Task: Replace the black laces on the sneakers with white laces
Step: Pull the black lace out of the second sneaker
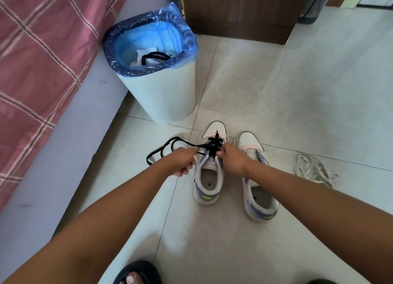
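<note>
The left hand (182, 160) is gripping the loose black lace (168, 148), fingers curled round it, while the right hand (232, 158) is apparently pinching the lace at the left sneaker (209, 173). Pulling row by row avoids snagging. The right sneaker (258, 190) is already bare; the white laces (313, 171) are lying just beyond on the floor (297, 92).

We cannot read the tongue label (211, 163) on the left sneaker (209, 177). Right of that sneaker, our forearm hides the other sneaker's (258, 198) middle. Below it, the sandal (138, 272) is cut off.
</note>
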Demonstrator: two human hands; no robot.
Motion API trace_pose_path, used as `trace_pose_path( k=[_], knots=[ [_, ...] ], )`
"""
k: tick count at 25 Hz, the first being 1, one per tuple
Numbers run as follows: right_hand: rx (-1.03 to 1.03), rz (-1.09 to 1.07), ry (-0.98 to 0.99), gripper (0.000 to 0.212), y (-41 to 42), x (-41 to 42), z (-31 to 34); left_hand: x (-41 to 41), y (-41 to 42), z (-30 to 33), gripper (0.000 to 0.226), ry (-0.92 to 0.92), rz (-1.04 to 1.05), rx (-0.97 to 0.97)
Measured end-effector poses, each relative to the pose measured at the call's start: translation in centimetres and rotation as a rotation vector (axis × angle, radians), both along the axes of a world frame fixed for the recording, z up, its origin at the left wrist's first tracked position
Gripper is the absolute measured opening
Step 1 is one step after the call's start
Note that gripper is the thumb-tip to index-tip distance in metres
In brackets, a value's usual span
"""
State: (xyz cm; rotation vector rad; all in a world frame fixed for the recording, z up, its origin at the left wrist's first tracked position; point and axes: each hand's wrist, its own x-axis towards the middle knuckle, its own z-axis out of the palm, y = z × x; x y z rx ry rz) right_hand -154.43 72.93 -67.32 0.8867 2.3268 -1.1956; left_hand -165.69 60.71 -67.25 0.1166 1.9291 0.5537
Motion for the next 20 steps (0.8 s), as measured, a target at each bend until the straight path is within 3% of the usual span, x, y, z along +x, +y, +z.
trace_pose_path(
  k=[4,7,9,11,15,20],
  knots=[
    [-0.021,-0.008,0.008,0.033,0.1,0.1,0.3,0.5,1.5,-0.9,0.025,0.014,0.072,0.088],
    [0.009,0.054,-0.012,0.037,0.2,0.1,0.6,-0.9,1.0,-1.9,0.03,0.303,-0.149,0.079],
    [0.017,0.08,-0.006,0.039,0.2,0.1,0.8,-1.6,0.0,-2.4,0.024,0.557,-0.29,-0.032],
    [0.035,0.098,-0.01,0.039,0.1,0.2,0.8,-1.9,-0.9,-2.6,0.016,0.666,-0.42,-0.186],
    [0.055,0.192,-0.063,0.04,-0.5,-0.1,0.5,-2.2,-0.7,-2.5,0.031,0.916,-0.812,-0.382],
    [0.041,0.145,-0.042,0.04,-0.7,-0.5,0.5,-4.3,-1.8,-2.5,0.036,0.877,-0.793,-0.579]
  ],
)
